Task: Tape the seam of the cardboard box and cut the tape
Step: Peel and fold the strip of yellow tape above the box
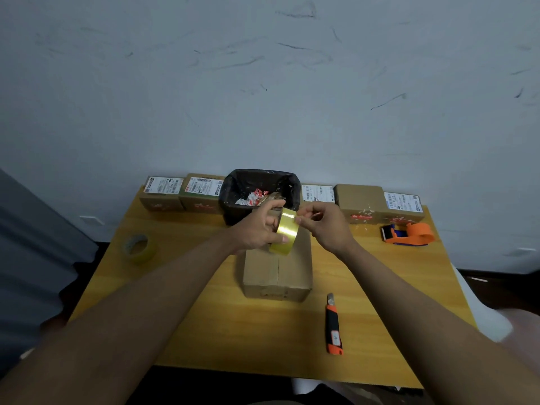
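The wooden bench [204, 317] carries a cardboard box [277, 270] at its middle, its top seam running toward the person. Above the box's far end, the left hand [257, 229] holds a roll of yellow tape [285, 235], its grip clamped on the roll with thumb on the near rim and fingers over the far rim. The right hand [327, 226] pinches thumb and forefinger together at the roll's upper edge. A utility knife [333, 325] lies on the bench right of the box.

Bare table [233, 331] lies open before my box [277, 273]; knife [334, 325] lies to its right, bin [233, 200] stands behind.
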